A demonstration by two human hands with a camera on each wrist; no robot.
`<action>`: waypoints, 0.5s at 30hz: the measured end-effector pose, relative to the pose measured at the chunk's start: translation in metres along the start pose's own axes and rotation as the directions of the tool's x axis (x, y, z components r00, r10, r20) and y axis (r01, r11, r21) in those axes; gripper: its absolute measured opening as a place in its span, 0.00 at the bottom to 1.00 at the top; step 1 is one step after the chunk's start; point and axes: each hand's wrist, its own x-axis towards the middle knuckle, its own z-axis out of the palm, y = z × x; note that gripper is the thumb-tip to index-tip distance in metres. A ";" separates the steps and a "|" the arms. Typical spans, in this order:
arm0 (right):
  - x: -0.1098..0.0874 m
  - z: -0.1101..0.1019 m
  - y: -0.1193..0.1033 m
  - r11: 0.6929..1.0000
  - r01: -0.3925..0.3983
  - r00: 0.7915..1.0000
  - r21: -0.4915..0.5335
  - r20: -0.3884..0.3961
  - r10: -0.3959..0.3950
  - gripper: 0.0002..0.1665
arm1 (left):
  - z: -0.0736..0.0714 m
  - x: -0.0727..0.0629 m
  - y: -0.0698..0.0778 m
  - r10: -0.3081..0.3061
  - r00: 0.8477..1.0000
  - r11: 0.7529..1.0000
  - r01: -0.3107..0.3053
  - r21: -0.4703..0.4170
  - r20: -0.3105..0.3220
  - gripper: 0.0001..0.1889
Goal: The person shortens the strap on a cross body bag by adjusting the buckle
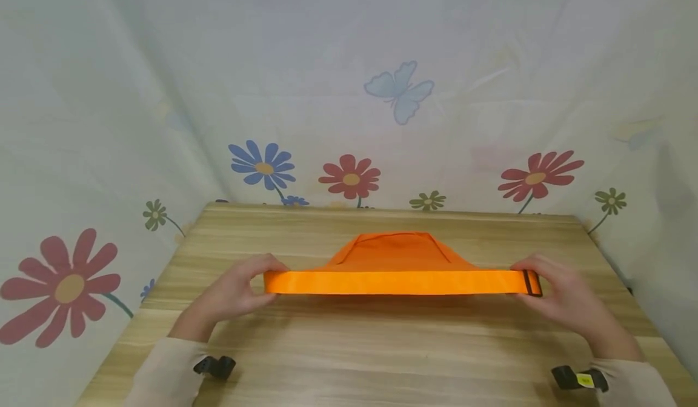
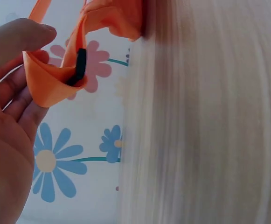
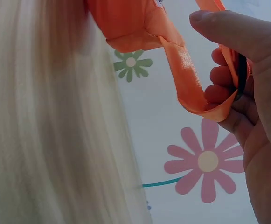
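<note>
An orange waist bag (image 1: pixel 398 251) hangs over the table by its strap, its body on the far side. The flat orange strap (image 1: pixel 392 282) runs level between both hands. My left hand (image 1: pixel 234 289) pinches its left end between thumb and fingers, where the strap folds back. A black buckle (image 2: pixel 80 65) shows inside that fold in the left wrist view. At the other end my right hand (image 1: pixel 567 298) grips the strap beside a black slider (image 1: pixel 531 283). From the right wrist, the strap loop (image 3: pixel 182 79) curves from the bag's corner up to the fingers.
Underneath lies a wood-grain table (image 1: pixel 382 358). A pale curtain (image 1: pixel 305 49) printed with flowers and a butterfly stands around its back and sides. Black mounts (image 1: pixel 215 366) sit on both wrists, over light sleeves (image 1: pixel 169 373).
</note>
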 end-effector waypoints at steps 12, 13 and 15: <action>-0.013 0.013 0.005 1.000 -0.019 0.996 -0.018 0.089 0.020 0.39 | 0.006 -0.005 -0.003 0.008 0.998 0.996 -0.013 0.089 0.061 0.28; -0.014 0.014 0.005 1.000 -0.020 0.995 -0.022 0.097 0.022 0.39 | 0.007 -0.005 -0.003 -0.002 0.998 0.996 -0.004 0.092 0.066 0.27; -0.015 0.016 0.006 0.999 -0.026 0.993 -0.032 0.115 0.029 0.37 | 0.007 -0.005 -0.004 -0.013 0.997 0.995 0.005 0.099 0.081 0.26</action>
